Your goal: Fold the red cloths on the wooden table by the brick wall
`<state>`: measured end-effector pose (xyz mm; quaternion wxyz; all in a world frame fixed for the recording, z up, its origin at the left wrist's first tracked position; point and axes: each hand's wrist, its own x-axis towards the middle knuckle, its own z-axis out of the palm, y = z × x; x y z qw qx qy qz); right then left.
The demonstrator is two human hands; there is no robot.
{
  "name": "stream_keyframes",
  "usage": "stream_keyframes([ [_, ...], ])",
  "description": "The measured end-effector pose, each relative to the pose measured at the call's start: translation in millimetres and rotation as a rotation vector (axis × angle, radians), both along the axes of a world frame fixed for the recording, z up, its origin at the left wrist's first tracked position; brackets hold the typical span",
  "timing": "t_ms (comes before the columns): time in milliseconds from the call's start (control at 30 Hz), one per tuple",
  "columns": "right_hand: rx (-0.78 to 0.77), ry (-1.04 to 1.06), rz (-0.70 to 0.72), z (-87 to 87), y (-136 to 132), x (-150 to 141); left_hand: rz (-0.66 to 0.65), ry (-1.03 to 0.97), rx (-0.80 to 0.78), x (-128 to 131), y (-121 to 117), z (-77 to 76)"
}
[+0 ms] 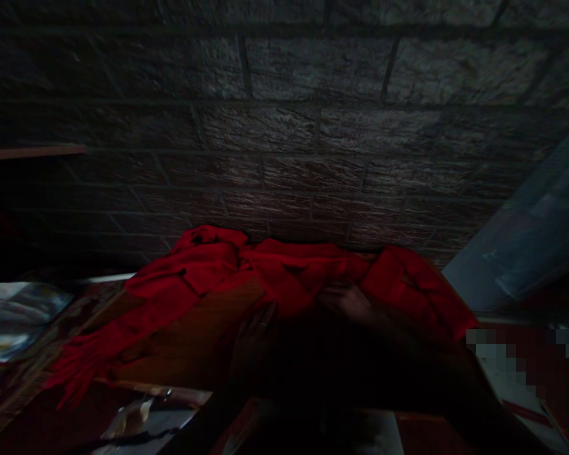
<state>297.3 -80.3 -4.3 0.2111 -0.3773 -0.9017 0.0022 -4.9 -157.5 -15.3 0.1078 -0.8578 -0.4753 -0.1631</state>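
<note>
- Currently, red cloth (294,259) lies bunched and folded across the wooden counter (208,325), along the brick wall (289,126); its fringe hangs past the left front edge.
- Left hand (255,330): fingers extended, apart, beside the middle folds.
- Right hand (346,303): fingers on the cloth; too dim to tell whether pinching.
- Step, judged: arranging the middle folds.
- Next move likely calls for flat palms or a light edge grip.

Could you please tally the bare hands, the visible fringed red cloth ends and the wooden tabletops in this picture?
Left hand and right hand: 2 hands
Fringed red cloth end: 1
Wooden tabletop: 1
Total: 4
</note>
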Motion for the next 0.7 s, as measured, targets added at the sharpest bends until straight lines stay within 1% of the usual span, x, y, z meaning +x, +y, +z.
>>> stream_keyframes([
  [33, -0.006, 0.057, -0.063, 1.7, 2.6, 6.0, -0.020, -0.010, -0.010, -1.9, -0.4, 0.4],
  [67, -0.004, 0.136, -0.159, 4.2, 6.7, 12.1, -0.041, -0.028, -0.014, -3.3, -0.7, 1.7],
  [167, -0.041, 0.395, -0.549, 16.5, 28.7, 25.7, -0.046, -0.148, 0.012, 0.1, 2.7, 12.4],
  [200, -0.084, 0.422, -0.639, 21.5, 38.4, 27.7, -0.033, -0.194, 0.026, 4.7, 6.3, 17.8],
  [233, -0.144, 0.415, -0.695, 26.3, 48.4, 28.1, -0.031, -0.230, 0.035, 11.0, 11.5, 23.1],
  [300, -0.279, 0.347, -0.734, 34.2, 67.1, 25.3, -0.080, -0.249, 0.034, 26.4, 25.6, 30.8],
  [367, -0.373, 0.242, -0.758, 37.9, 80.8, 19.9, -0.151, -0.196, 0.020, 40.9, 41.5, 30.6],
  [433, -0.429, 0.147, -0.800, 36.5, 88.2, 15.0, -0.155, -0.123, 0.025, 50.1, 54.3, 22.0],
  [500, -0.462, 0.082, -0.833, 31.4, 90.0, 12.6, -0.121, -0.059, 0.041, 52.9, 60.9, 8.9],
  [600, -0.474, 0.053, -0.867, 23.8, 88.2, 12.3, -0.082, 0.006, 0.056, 50.6, 59.9, -6.7],
  [700, -0.484, 0.038, -0.863, 23.4, 89.2, 12.5, -0.063, 0.029, 0.047, 50.0, 53.4, -10.5],
])
